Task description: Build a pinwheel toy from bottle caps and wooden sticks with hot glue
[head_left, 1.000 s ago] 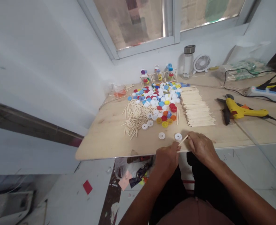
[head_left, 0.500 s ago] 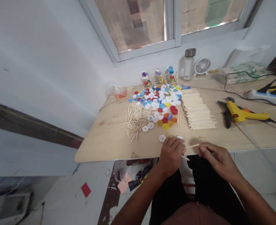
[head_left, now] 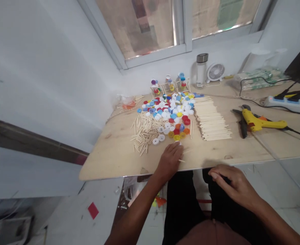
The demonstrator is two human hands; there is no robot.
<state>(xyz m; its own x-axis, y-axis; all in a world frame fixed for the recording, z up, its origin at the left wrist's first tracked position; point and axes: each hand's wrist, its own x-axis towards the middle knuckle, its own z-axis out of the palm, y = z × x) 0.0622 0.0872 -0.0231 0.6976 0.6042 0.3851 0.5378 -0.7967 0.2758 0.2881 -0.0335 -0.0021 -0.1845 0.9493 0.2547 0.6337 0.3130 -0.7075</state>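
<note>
My left hand is over the table near its front edge, fingers curled and pointing down. Two thin wooden sticks stick out to the right from under its fingers, the upper one smeared by motion. A white bottle cap shows at its fingertips, partly covered. Off the table's front edge, above my lap, my right hand is closed, thumb against the curled fingers, and no stick shows in it. Just beyond my left hand lie loose bottle caps in several colours and a heap of short wooden sticks.
Longer sticks lie in a neat row right of the caps. Farther right are a yellow glue gun and a power strip. A glass bottle, a small fan and stick-and-cap models stand along the back.
My left hand has moved left and slightly up with the sticks. My right hand has let go of the stick end and sits slightly lower. The view has shifted a little.
</note>
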